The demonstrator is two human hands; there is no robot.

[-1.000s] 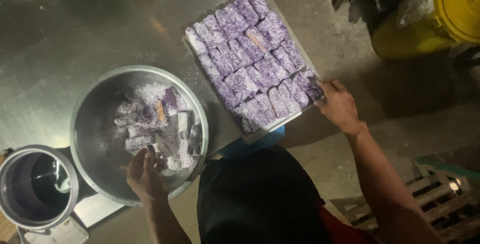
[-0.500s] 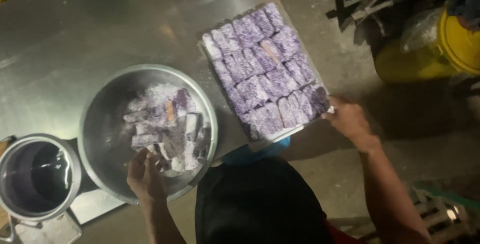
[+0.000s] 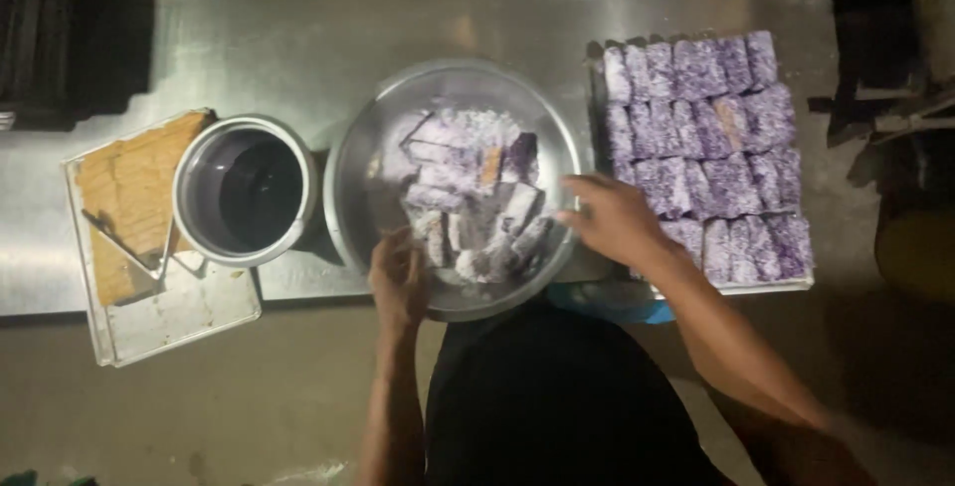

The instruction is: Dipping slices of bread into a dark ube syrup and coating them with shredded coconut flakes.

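Note:
A wide metal bowl (image 3: 358, 163) on the steel table holds several purple blocks (image 3: 468, 197) dusted with white coating. My left hand (image 3: 398, 277) rests on the bowl's near rim, fingers touching the blocks at the front. My right hand (image 3: 612, 219) hovers over the bowl's right rim with fingers spread, holding nothing I can see. To the right, a tray (image 3: 766, 287) carries rows of coated purple pieces (image 3: 706, 138).
A smaller metal pot (image 3: 244, 193) with dark purple liquid stands left of the bowl. Behind it lies a flat tray (image 3: 149, 322) with a tan slab (image 3: 129, 188). Dark furniture (image 3: 875, 38) stands at the right, and the table's near edge runs just below the bowl.
My right hand left the tray's near corner and came left to the bowl's right rim. The view shifted right, so bowl and tray now sit level across the frame.

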